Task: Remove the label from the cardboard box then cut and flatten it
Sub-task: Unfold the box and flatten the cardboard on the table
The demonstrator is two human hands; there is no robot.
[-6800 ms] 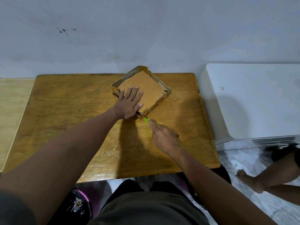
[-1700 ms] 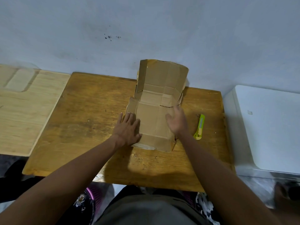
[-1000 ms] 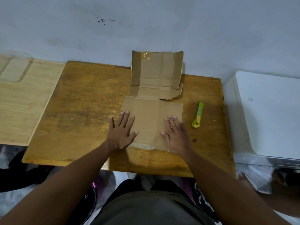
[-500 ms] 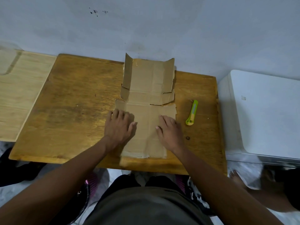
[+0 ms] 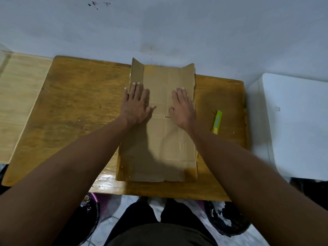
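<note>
Pale wall [image 5: 195, 29] rose behind a brown wooden table [image 5: 76, 107], with a lighter wooden surface [image 5: 19, 96] at its left edge and a white cabinet [image 5: 298, 121] at its right. The cardboard box [image 5: 159, 142], cut open into a long sheet, lay down the table's middle, running from the far edge nearly to the near edge. The left hand [image 5: 135, 105] and right hand [image 5: 183, 108] pressed flat on its far half, fingers straight and spread, grasping nothing. A green utility knife [image 5: 217, 122] rested on the table just beside the sheet's right side, apart from both hands.

Risk, as judged: the two narrow side flaps at the far end stood slightly raised and could spring back once pressure lifted, since their creases looked unbroken; a sideways sweep of the right forearm could knock the knife toward the right edge.

Not determinable: whether the knife blade was extended, whether any label remained on the sheet's underside, and what lay beneath the forearms.
</note>
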